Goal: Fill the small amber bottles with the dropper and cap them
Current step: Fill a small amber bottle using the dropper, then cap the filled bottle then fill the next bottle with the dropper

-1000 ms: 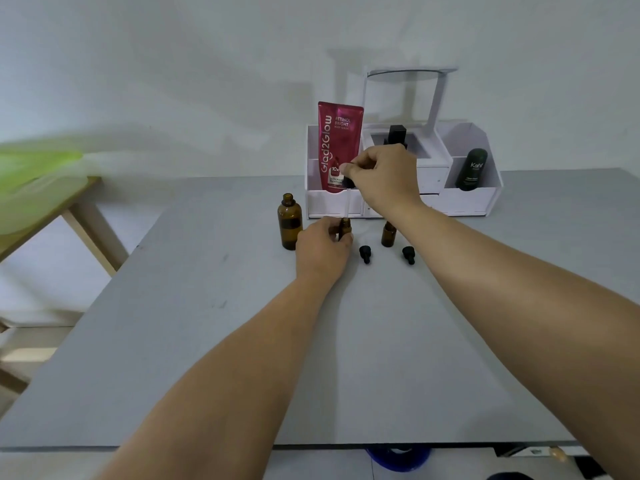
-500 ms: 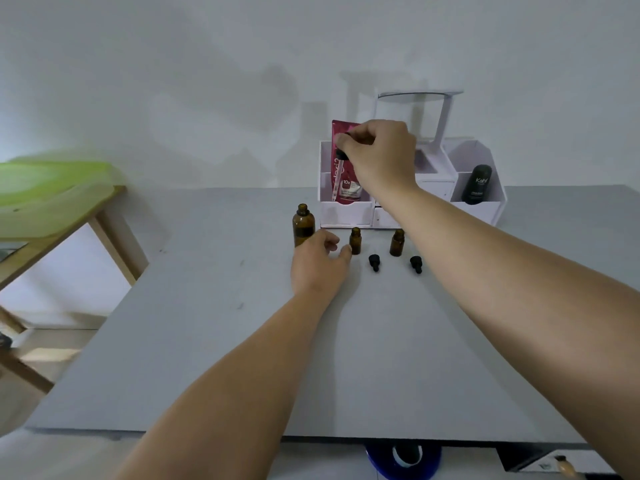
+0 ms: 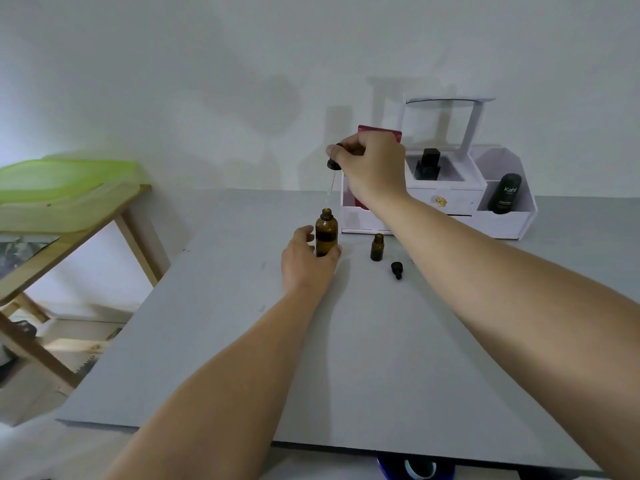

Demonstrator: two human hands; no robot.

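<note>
My left hand [image 3: 304, 263] grips the large amber bottle [image 3: 326, 233], which stands upright and uncapped on the grey table [image 3: 346, 358]. Above it my right hand [image 3: 372, 168] pinches the black bulb of the dropper [image 3: 333, 165]; the thin glass tube points down, its tip just above the large bottle's mouth. One small amber bottle [image 3: 377, 247] stands open to the right. A small black cap [image 3: 397, 269] lies on the table beside it. My right forearm hides the second small bottle and the second cap.
A white organizer [image 3: 502, 221] stands at the table's back, holding a red tube [image 3: 379, 130], a black square-capped bottle [image 3: 428, 163] and a black Kahf bottle [image 3: 505, 192]. A wooden side table [image 3: 76, 216] with a green cover stands at the left.
My left hand let go of the small bottle and shifted left onto the large amber bottle. My right hand carried the dropper left, over that bottle's mouth. The camera tilted slightly.
</note>
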